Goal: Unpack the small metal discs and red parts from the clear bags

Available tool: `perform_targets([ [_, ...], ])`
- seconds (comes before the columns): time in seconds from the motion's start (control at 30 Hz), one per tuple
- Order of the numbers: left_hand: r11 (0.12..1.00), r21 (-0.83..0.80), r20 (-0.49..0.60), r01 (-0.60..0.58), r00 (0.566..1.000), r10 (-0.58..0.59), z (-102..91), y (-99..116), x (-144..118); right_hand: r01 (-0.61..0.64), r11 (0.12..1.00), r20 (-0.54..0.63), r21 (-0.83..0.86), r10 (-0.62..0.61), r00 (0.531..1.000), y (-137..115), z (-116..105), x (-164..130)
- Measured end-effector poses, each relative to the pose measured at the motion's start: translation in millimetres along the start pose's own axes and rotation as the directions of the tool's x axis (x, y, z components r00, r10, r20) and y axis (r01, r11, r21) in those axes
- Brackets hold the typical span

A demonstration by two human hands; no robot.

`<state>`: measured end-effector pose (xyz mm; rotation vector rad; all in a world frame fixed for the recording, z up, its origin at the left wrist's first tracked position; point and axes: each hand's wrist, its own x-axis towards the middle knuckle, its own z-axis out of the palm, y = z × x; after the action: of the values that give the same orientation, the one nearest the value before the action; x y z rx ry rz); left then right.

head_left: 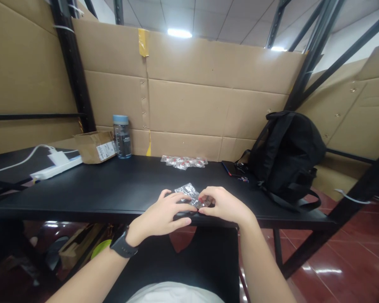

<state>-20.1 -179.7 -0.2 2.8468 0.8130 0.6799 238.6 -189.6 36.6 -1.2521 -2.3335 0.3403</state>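
Note:
A crinkled clear plastic bag (188,190) lies near the front edge of the black table, under and between my hands. My left hand (164,213), with a dark watch on its wrist, reaches over the bag from the left. Its fingers are stretched out and apart, fingertips at the bag's near side. My right hand (224,205) is closed at the bag's right side, thumb and fingers curled together. A small red item (202,199) shows at its fingertips; its kind is too small to make out. Farther back lies a row of small clear packets (185,162) with red bits inside.
The black table (139,181) ends just before my body. At the back left stand a water bottle (122,136), a small cardboard box (96,147) and a white power strip (57,167). On the right are a phone (231,169) and a black backpack (286,155). Cardboard walls enclose the table.

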Motion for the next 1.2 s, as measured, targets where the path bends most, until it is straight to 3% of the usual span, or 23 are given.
perform_targets([
  [0.17, 1.0, 0.002, 0.009, 0.013, 1.0, -0.013, 1.2, -2.5, -1.1, -0.036, 0.999, -0.032, 0.021, 0.036, 0.999, 4.6, 3.3, 2.9],
  [0.47, 0.999, -0.035, 0.042, 0.022, 0.999, -0.02, -0.8, -2.4, -0.6, 0.054, 0.992, -0.022, 0.114, -0.052, 0.998, 4.3, -1.7, 1.4],
  [0.63, 0.999, -0.046, 0.057, 0.021, 0.998, -0.018, -2.7, -2.8, -0.5, 0.073, 0.996, -0.112, 0.046, -0.068, 0.991, 6.9, 8.3, 10.9],
  [0.97, 0.999, -0.037, 0.01, 0.006, 1.0, -0.006, -2.3, -4.6, 0.9, -0.115, 0.974, -0.313, -0.196, 0.049, 0.949, 8.2, 34.6, 26.4],
  [1.2, 0.999, -0.032, 0.017, 0.02, 1.0, -0.02, -2.3, -4.8, -0.3, -0.198, 0.959, -0.409, -0.204, 0.1, 0.907, 8.1, 51.6, 32.5],
])
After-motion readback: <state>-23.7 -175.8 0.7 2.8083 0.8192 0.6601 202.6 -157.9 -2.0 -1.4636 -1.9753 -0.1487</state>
